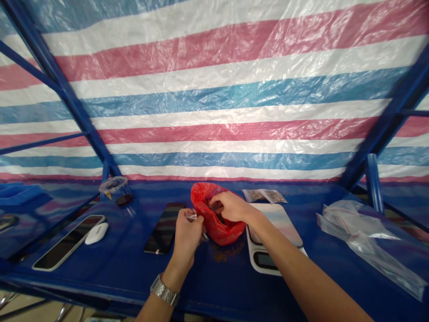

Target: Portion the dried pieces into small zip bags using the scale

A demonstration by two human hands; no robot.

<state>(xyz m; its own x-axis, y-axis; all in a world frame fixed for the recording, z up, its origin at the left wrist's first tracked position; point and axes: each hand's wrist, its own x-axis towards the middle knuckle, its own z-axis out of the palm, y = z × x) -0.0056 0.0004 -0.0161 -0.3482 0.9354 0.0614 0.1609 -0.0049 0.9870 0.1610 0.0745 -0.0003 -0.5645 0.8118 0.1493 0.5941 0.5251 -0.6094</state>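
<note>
From the head camera I see my left hand [186, 237] low at centre, fingers closed in a pinch on a small clear plastic piece [191, 215]; I can't make out exactly what that piece is. My right hand [231, 206] is curled over the mouth of a red plastic bag [216, 232], which sits on the blue table [100, 273] just beside my left hand. I can't tell whether that hand is gripping the bag or something inside it. Dark brown lumps [217, 206] show in the bag's opening, and brown crumbs [224, 253] are scattered on the table below it.

To the right of the bag is a white kitchen scale [275, 232], with a clear packet of brown bits [264, 196] just behind it. Loose clear plastic bags [362, 237] lie further right. Toward the left are a phone [164, 228], a larger dark-screened phone [69, 241], a white mouse [96, 233] and a clear lidded cup [114, 188]. A blue tray [18, 194] sits at the upper left.
</note>
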